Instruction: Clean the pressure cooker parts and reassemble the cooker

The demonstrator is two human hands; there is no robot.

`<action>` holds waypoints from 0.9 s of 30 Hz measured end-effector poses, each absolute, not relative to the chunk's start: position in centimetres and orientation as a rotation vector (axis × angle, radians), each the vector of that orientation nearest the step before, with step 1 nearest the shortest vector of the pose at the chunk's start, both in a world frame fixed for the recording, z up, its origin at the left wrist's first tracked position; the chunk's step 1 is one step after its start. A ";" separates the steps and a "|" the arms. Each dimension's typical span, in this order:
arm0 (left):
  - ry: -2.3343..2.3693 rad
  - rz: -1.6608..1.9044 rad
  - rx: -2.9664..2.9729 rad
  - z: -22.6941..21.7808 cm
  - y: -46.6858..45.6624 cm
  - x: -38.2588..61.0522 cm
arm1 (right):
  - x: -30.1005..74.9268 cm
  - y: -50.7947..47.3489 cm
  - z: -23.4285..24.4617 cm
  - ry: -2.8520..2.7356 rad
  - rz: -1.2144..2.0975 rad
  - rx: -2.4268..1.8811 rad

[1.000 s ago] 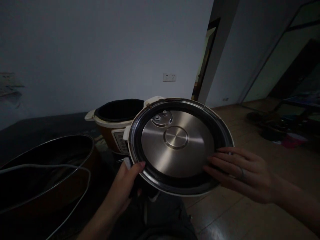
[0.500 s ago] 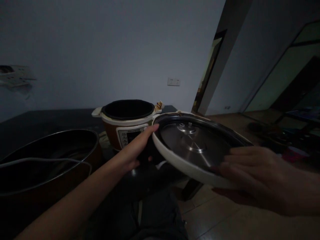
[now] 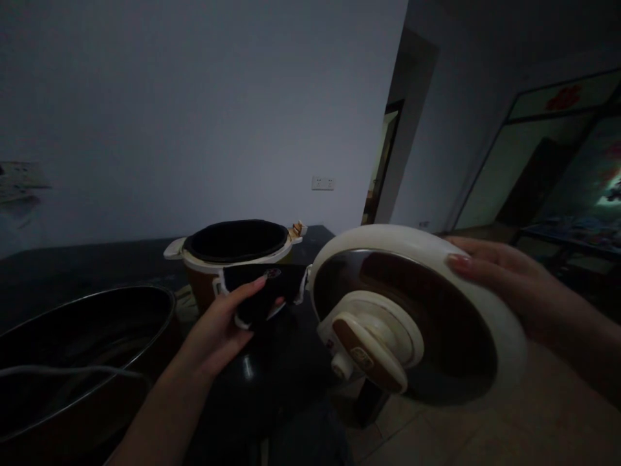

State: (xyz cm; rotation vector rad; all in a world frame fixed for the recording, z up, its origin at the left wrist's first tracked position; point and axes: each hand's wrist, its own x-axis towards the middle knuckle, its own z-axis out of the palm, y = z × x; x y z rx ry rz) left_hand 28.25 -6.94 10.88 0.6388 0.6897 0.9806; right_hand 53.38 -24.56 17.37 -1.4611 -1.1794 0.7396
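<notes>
One lid (image 3: 417,310): left hand (image 3: 218,330) clasps its handle (image 3: 274,288), right hand (image 3: 504,278) grips its rim. One cooker (image 3: 237,243) beyond left fingers (image 3: 252,286), one pan (image 3: 87,336) left of them; dark table (image 3: 72,259).

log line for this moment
lid: top toward camera | left hand: gripping its black handle | right hand: holding rim | cooker: open

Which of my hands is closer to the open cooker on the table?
Left. The left hand grips the dark handle of the lid right in front of the cooker. The right hand holds the lid's opposite rim, well off to the cooker's right.
</notes>
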 end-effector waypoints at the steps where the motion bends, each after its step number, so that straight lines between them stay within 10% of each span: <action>1: 0.708 1.002 0.667 10.2 -7.1 28.3 | 53.3 -24.8 16.3 -1.157 0.767 -1.423; 7: 0.865 1.410 0.831 3.4 -6.4 29.1 | 53.1 -26.2 10.6 -0.942 0.811 -1.256; 13: 0.776 0.813 0.601 -3.1 -7.9 32.4 | 53.1 -27.2 8.0 -0.780 0.871 -1.164; 27: 0.973 0.714 0.512 0.0 -6.7 29.7 | 53.0 -26.6 -1.4 -0.110 1.360 -0.890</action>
